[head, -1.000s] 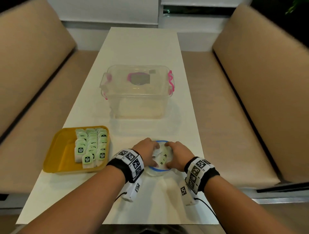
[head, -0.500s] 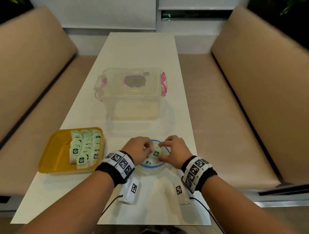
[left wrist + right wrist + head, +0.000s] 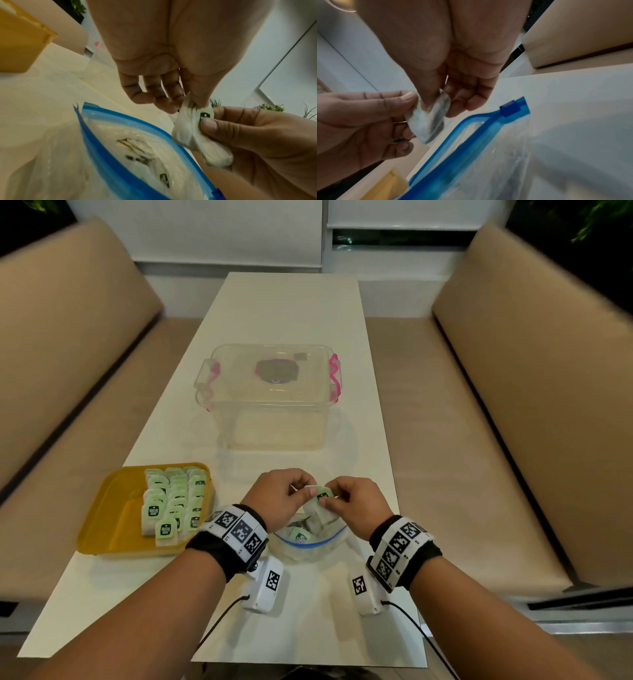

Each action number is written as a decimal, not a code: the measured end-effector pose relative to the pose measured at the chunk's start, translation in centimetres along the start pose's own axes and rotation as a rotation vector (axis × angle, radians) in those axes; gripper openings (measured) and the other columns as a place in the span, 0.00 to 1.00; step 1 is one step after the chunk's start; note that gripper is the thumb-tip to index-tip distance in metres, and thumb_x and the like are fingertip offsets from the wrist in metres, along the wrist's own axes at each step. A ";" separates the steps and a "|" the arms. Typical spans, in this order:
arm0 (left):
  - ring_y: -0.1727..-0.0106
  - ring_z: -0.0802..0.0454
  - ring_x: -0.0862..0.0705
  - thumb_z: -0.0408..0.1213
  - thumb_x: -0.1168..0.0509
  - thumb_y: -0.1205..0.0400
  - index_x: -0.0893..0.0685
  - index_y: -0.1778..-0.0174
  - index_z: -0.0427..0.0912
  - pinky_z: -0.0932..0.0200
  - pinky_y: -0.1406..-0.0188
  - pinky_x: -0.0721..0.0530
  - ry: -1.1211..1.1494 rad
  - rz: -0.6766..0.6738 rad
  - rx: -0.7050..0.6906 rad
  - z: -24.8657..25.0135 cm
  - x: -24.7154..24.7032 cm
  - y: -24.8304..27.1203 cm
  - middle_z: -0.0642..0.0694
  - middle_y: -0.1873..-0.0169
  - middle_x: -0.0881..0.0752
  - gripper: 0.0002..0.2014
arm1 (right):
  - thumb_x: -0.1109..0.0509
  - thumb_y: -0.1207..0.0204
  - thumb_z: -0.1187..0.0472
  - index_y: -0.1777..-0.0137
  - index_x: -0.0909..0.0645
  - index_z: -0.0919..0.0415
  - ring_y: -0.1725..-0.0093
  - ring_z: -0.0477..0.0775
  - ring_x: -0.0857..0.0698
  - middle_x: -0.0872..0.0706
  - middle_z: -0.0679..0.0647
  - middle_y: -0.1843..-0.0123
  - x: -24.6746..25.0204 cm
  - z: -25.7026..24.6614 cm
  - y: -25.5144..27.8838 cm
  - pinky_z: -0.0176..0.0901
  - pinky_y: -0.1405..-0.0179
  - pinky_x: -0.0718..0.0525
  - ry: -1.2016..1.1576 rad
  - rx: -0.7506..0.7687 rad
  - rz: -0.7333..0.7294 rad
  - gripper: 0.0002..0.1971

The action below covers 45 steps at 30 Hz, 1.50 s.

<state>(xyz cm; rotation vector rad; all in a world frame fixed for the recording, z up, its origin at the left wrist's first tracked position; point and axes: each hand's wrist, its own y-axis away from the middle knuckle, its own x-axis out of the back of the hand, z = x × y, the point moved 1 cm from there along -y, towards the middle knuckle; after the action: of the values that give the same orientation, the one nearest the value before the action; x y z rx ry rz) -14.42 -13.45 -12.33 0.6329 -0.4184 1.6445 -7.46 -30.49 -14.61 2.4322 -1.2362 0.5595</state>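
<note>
Entry. One tea bag point(image 3: 321, 503) is held off the counter point(image 3: 291, 313), directly above the open mouth of the zip bag point(image 3: 308, 545). Loose tea bags point(image 3: 298, 535) lie inside the zip bag.

Left hand point(image 3: 274, 498): grip closed on the tea bag, thumb and forefinger pinching its top edge.

Right hand point(image 3: 361, 505): grip also closed on it, thumb on the green label, fingers curled under the pouch.

Long axis of the tea bag runs roughly top to bottom. The label end is up, and the pouch end hangs toward the zip bag and leans to the right hand. The pouch looks creased in the left wrist view.

The yellow tray point(image 3: 102, 525), holding rows of tea bags point(image 3: 171, 501), sits to the left. It is near the left hand and apart from the right. The clear box point(image 3: 270, 405) stands farther back, lidded.

My reading: the tea bag goes to the yellow tray next. That makes the left hand the nearer carrier, and the right hand must let go first.
</note>
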 end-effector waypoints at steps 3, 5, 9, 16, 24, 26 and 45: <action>0.68 0.65 0.18 0.43 0.28 0.20 0.11 0.59 0.53 0.64 0.61 0.20 0.004 0.083 0.028 -0.1 1.0 -0.2 0.61 0.71 0.13 0.02 | 0.21 0.28 0.56 0.65 0.20 0.51 0.69 0.47 0.20 0.16 0.47 0.69 0.1 0.4 -0.2 0.43 0.65 0.18 -0.017 -0.055 0.073 0.10; 0.65 0.58 0.15 0.43 0.27 0.21 0.11 0.59 0.52 0.58 0.58 0.14 0.006 0.120 0.050 -0.2 1.8 -0.3 0.56 0.69 0.12 0.02 | 0.25 0.25 0.57 0.63 0.23 0.55 0.67 0.49 0.18 0.15 0.50 0.67 0.1 0.3 -0.3 0.52 0.61 0.15 -0.042 -0.053 0.083 0.10; 0.61 0.55 0.13 0.40 0.26 0.21 0.12 0.58 0.52 0.59 0.57 0.14 -0.014 0.102 0.021 0.1 3.6 0.1 0.53 0.65 0.11 0.02 | 0.39 0.20 0.66 0.58 0.34 0.58 0.62 0.53 0.13 0.11 0.52 0.64 -0.1 -0.9 -0.7 0.60 0.52 0.16 -0.226 -0.047 0.010 0.08; 0.61 0.56 0.13 0.39 0.27 0.21 0.13 0.57 0.54 0.61 0.56 0.15 -0.022 0.089 -0.056 0.7 6.8 1.3 0.53 0.65 0.11 0.04 | 0.25 0.26 0.61 0.47 0.22 0.52 0.70 0.41 0.26 0.25 0.44 0.67 -1.7 -5.5 -2.0 0.34 0.65 0.24 -0.147 0.123 -0.103 0.11; 0.66 0.59 0.19 0.38 0.29 0.20 0.15 0.58 0.53 0.68 0.64 0.22 -0.118 0.133 -0.098 -0.5 12.4 2.8 0.53 0.67 0.13 0.05 | 0.25 0.25 0.57 0.52 0.13 0.55 0.60 0.53 0.16 0.11 0.52 0.60 -6.3 -9.4 -3.9 0.48 0.55 0.18 -0.054 0.159 -0.109 0.04; 0.66 0.61 0.19 0.38 0.29 0.20 0.14 0.57 0.52 0.70 0.64 0.23 -0.128 0.140 -0.062 -1.3 14.3 3.1 0.54 0.66 0.13 0.04 | 0.28 0.24 0.60 0.47 0.18 0.55 0.66 0.50 0.20 0.16 0.49 0.64 -7.5 -10.5 -4.3 0.45 0.61 0.21 -0.041 0.149 -0.119 0.07; 0.52 0.52 0.13 0.33 0.27 0.22 0.10 0.52 0.45 0.61 0.53 0.16 -0.640 -0.398 0.391 -14.6 20.8 5.0 0.52 0.58 0.13 0.06 | 0.25 0.24 0.62 0.54 0.12 0.60 0.59 0.43 0.15 0.10 0.50 0.58 -15.6 -15.1 -7.0 0.33 0.55 0.17 -0.089 0.060 -0.128 0.02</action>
<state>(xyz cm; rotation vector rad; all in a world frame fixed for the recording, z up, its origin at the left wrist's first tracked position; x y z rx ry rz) -23.61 10.66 -10.48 1.4525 -0.3927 1.1184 -12.88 -8.79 -10.27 2.5902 -1.1021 0.4625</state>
